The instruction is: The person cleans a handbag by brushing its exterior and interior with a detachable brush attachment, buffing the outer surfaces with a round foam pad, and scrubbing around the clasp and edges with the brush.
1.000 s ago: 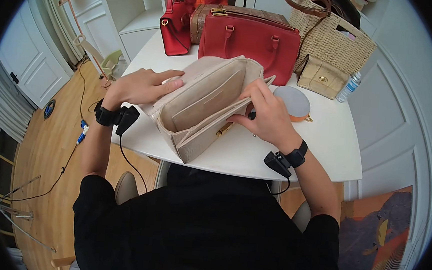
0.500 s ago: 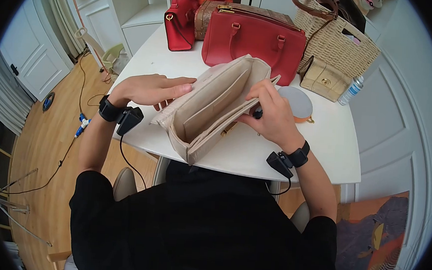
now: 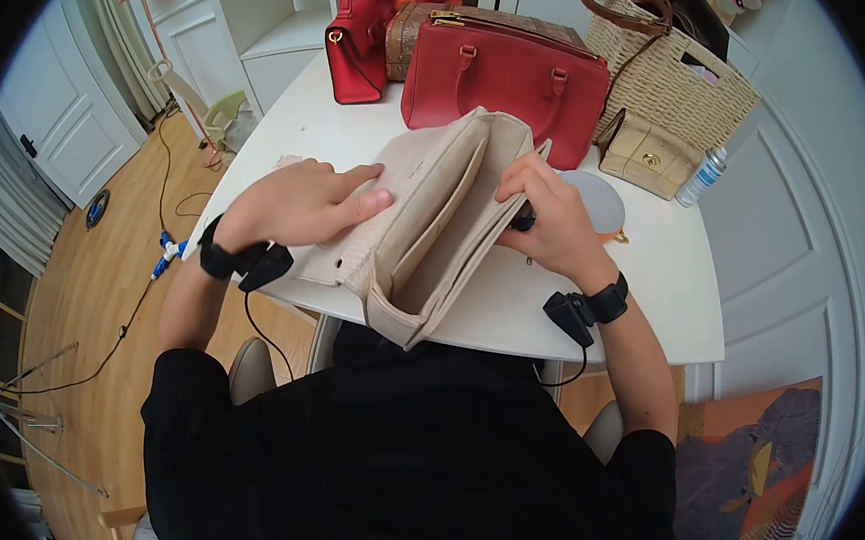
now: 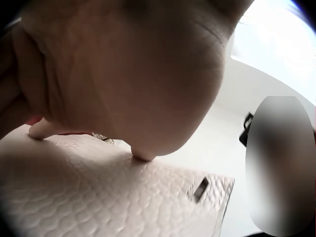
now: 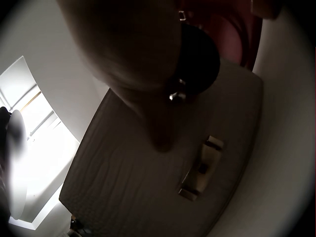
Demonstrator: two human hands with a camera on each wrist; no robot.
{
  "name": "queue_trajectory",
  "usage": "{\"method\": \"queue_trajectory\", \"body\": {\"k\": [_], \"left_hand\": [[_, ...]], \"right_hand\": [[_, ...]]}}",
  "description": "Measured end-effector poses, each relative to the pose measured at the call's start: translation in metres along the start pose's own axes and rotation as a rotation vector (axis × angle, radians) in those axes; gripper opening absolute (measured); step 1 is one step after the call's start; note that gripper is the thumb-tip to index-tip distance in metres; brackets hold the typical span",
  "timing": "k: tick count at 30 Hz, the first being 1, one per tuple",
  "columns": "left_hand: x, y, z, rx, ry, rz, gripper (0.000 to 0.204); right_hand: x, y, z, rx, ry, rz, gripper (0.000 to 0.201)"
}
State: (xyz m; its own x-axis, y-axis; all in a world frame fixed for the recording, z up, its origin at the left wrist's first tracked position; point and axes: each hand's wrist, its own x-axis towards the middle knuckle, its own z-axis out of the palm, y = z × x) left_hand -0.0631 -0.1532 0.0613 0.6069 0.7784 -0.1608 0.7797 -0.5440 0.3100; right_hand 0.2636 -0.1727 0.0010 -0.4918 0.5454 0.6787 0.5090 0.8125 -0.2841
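A beige handbag (image 3: 443,261) with a scaly-textured surface stands tilted near the table's front edge, its mouth facing up and its lining pockets showing. Its flap (image 4: 94,192) is folded back to the left; a small metal-edged slot shows near one corner. My left hand (image 3: 307,201) rests on the back and flap, thumb and index finger extended. With my right hand (image 3: 552,213) I pinch the top of the front wall, fingers inside and thumb outside. A gold clasp (image 5: 201,170) sits on that front wall. Against my right palm is a dark round object (image 5: 200,59) with a silvery bit.
Behind stand a red handbag (image 3: 506,85), a smaller red bag (image 3: 357,64) and a woven basket bag (image 3: 657,75). To the right are a gold bag (image 3: 646,155), a spray bottle (image 3: 703,177) and a round grey pouch (image 3: 603,204) on the white table (image 3: 642,285).
The handbag has turned, its near end shifting right, and its flap now spreads out to the left. My left hand has moved onto the flap side; my right hand keeps its pinch.
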Motion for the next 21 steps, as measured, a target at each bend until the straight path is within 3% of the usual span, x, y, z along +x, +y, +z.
{"method": "queue_trajectory", "body": {"k": [2,9,11,15,17,21], "left_hand": [[-0.008,0.007,0.003,0.193,0.204,0.107,0.065],[-0.007,0.017,-0.004,0.292,0.263,0.159,0.059],[0.000,0.003,-0.001,0.289,0.340,0.318,0.059],[0.013,-0.018,0.010,0.122,0.307,0.411,0.068],[0.017,-0.021,0.013,-0.132,0.190,0.482,0.086],[0.005,-0.008,0.008,-0.248,0.094,0.447,0.095]], "right_hand": [[0.000,-0.001,0.000,0.009,-0.003,0.013,0.048],[0.002,0.004,-0.001,0.071,-0.011,-0.014,0.049],[0.004,0.002,-0.002,0.116,-0.018,-0.011,0.050],[0.006,0.007,-0.003,0.232,-0.034,0.008,0.056],[0.004,0.012,-0.002,0.245,-0.016,0.004,0.057],[0.001,0.019,0.000,0.322,0.050,-0.024,0.055]]}}
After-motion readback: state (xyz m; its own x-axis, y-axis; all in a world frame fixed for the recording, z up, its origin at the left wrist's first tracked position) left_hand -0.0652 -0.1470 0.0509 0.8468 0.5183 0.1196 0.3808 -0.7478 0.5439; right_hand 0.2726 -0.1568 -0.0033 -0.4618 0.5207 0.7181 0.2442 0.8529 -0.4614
